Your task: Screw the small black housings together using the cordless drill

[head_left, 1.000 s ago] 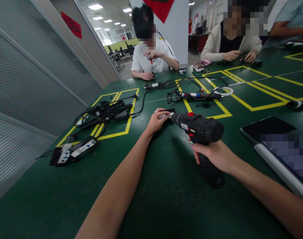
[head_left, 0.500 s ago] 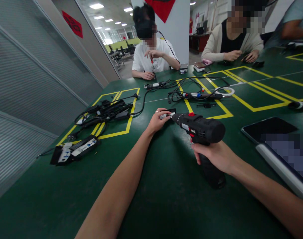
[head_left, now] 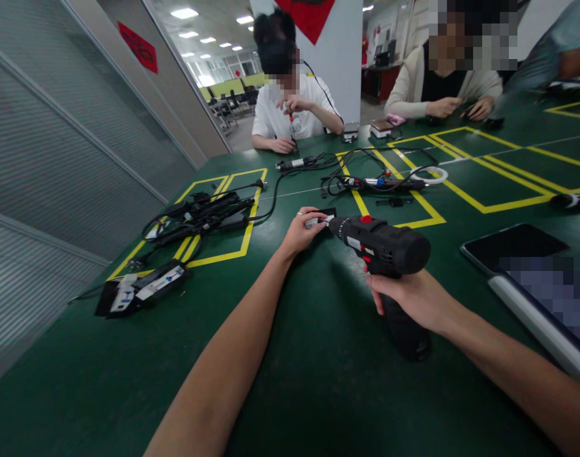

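My right hand (head_left: 399,295) is wrapped round the grip of a black cordless drill (head_left: 378,244) with red switches. The drill lies level and its chuck points left, its tip meeting the fingertips of my left hand (head_left: 305,230). Those fingers are closed on a small black part with a pale label (head_left: 316,222), which rests on the green table (head_left: 290,381). Much of that part is hidden by my fingers, and I cannot make out the bit's exact contact point.
Black cabled devices (head_left: 208,212) lie in a heap on the left, with black pieces bearing white labels (head_left: 141,292) before them. Beyond my hands is a corded pen-shaped tool (head_left: 380,183). A tablet-like device (head_left: 547,285) lies at right. Across the table, people are working.
Almost nothing has moved. Both hands and the drill keep their places, apart from a very slight shift of the whole view.
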`<state>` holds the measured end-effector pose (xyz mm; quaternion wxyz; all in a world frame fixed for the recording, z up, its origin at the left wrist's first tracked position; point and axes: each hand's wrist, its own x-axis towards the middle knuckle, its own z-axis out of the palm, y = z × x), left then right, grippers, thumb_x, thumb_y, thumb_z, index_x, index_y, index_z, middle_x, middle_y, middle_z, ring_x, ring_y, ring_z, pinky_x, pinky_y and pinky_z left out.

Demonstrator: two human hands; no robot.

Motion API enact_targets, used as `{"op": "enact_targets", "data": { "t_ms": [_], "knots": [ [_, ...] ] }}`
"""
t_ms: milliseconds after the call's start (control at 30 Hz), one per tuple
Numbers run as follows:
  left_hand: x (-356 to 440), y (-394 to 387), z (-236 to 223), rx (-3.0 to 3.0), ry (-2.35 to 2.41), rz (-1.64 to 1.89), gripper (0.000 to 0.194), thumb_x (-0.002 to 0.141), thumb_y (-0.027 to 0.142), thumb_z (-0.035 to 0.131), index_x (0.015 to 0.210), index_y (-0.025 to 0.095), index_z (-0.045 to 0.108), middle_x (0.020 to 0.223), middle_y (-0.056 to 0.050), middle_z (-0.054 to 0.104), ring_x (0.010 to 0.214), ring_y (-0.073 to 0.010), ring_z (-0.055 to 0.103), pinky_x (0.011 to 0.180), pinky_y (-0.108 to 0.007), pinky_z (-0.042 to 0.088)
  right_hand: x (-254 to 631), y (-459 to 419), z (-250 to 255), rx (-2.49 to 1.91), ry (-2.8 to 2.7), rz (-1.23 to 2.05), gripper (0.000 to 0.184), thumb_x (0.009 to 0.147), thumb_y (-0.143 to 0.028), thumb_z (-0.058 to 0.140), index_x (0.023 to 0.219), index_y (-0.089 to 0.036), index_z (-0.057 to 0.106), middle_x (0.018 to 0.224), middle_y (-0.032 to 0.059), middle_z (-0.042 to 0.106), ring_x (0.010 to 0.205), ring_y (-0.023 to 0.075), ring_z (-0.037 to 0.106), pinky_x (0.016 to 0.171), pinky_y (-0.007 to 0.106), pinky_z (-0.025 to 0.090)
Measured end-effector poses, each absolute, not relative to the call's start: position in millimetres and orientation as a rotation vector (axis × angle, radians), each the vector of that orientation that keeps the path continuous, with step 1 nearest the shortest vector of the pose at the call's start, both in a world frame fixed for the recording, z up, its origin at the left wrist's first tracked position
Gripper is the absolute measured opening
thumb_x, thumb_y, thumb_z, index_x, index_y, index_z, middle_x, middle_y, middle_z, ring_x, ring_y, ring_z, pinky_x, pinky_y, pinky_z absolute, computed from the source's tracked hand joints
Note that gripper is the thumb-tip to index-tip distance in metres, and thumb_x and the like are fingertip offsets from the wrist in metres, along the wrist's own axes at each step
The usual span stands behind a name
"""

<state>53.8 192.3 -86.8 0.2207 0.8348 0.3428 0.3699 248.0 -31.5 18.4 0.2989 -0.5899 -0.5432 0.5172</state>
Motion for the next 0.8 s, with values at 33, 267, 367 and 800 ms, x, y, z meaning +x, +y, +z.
{"op": "enact_targets", "data": {
  "t_ms": [33,267,367,800],
  "knots": [
    [53.7,192.4,-86.8,2.309,0.946,1.024,0.024,0.082,0.031,0.059,0.102,0.021,0.068,0.114,-0.007,0.055,0.113,-0.0192,0.051,0.103,-0.035,0.038,248.1,-31.5,18.2,-1.564,-1.447,1.371,0.02,0.077,-0.023,0.052,0.057,-0.019,0.054,0.056,0.0012,0.061,0.055,0.0144,0.055,0.057,0.027,0.04],
    [53.4,192.2,-85.9,2.295,0.966,1.01,0.024,0.081,0.03,0.06,0.102,0.021,0.068,0.116,-0.007,0.054,0.114,-0.0194,0.051,0.103,-0.035,0.039,248.8,-31.4,18.0,-1.528,-1.446,1.384,0.02,0.078,-0.023,0.051,0.058,-0.019,0.055,0.056,0.0015,0.061,0.058,0.0156,0.057,0.06,0.029,0.041],
    [53.7,191.9,-85.6,2.294,0.974,1.006,0.024,0.081,0.03,0.059,0.102,0.021,0.068,0.116,-0.007,0.054,0.114,-0.0195,0.051,0.103,-0.035,0.039,249.2,-31.6,18.3,-1.525,-1.445,1.398,0.02,0.078,-0.024,0.052,0.06,-0.019,0.055,0.057,0.0016,0.062,0.057,0.0155,0.057,0.06,0.029,0.042],
    [52.8,192.5,-85.6,2.29,0.964,1.005,0.024,0.082,0.031,0.059,0.102,0.021,0.068,0.116,-0.007,0.053,0.114,-0.0194,0.051,0.103,-0.035,0.039,248.9,-31.9,18.1,-1.528,-1.45,1.382,0.02,0.078,-0.025,0.052,0.059,-0.019,0.055,0.056,0.0015,0.062,0.057,0.0156,0.057,0.059,0.029,0.042]
  ]
}}
